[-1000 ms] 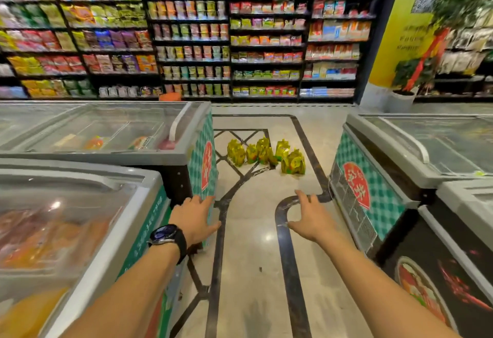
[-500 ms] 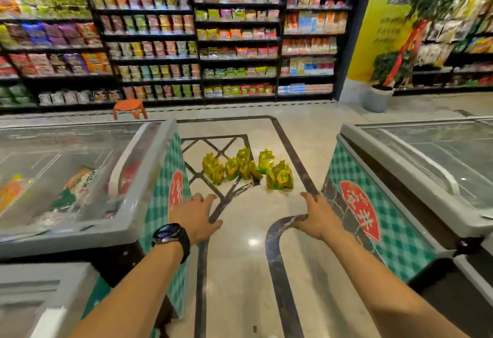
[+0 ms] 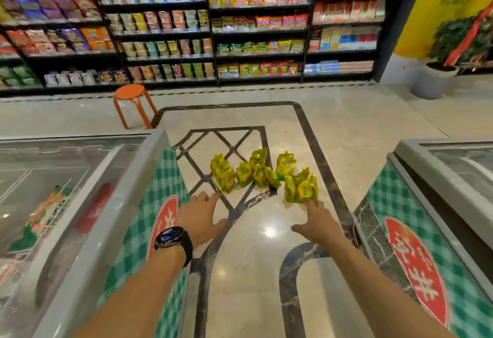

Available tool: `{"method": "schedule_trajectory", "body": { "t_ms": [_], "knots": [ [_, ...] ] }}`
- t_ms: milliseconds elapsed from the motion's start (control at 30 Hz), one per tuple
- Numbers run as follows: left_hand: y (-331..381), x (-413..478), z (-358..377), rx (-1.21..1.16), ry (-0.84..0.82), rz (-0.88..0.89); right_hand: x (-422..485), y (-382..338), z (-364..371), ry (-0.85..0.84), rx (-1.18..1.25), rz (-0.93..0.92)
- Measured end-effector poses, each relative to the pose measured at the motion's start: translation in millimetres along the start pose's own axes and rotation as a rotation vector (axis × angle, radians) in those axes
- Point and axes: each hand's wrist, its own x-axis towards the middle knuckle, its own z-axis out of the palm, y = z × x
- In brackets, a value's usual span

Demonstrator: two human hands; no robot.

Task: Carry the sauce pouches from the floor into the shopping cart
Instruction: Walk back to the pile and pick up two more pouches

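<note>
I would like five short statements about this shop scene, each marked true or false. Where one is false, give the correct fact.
1. The yellow sauce pouches are on the floor. True.
2. The left hand grips a pouch. False: its fingers are spread and it holds nothing.
3. A black watch is on the left wrist. True.
4. The stool is blue. False: it is orange.
5. A shopping cart stands next to the pouches. False: no cart is in view.
</note>
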Motion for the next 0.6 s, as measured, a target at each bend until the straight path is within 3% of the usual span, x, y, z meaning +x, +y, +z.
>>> {"method": "schedule_trajectory", "body": {
  "t_ms": [267,600],
  "knots": [
    [-61.5,211.7,9.5,-0.014,-0.077,-0.027,190.1,-33.6,-11.8,-0.043,0.025,0.051],
    [-89.8,425.5,26.9,-0.01,-0.219,-0.059,404.6,-50.6,-27.6,-0.14,0.072,0.131]
  ]
}}
